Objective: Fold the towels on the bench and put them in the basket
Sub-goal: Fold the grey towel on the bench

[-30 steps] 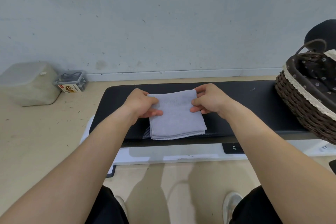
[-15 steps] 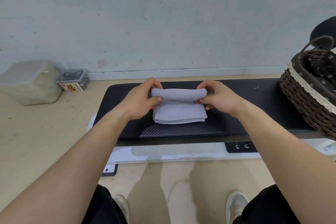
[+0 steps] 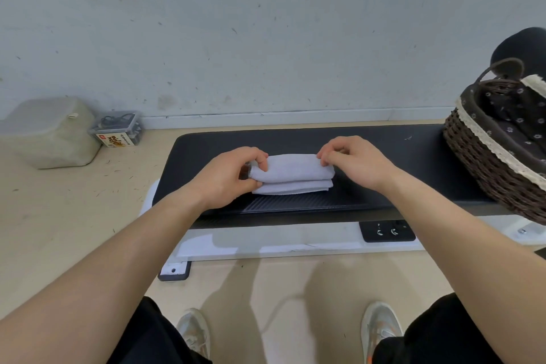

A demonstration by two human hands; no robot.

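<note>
Towel fold now lower on bench

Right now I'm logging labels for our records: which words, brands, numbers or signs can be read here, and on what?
Nothing reads clearly.
Label of the clear plastic box by the wall: red mark and brown characters, too blurred to read.
On the black control panel under the bench: two pale symbols, too small to make out.
The towel and basket: no text visible.

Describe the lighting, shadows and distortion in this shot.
Head view: soft even light, no glare; pale arm shadows on the floor before the bench; wide-angle lens stretches the forearms toward the lower corners; towel sharp; basket cropped at right.
</note>
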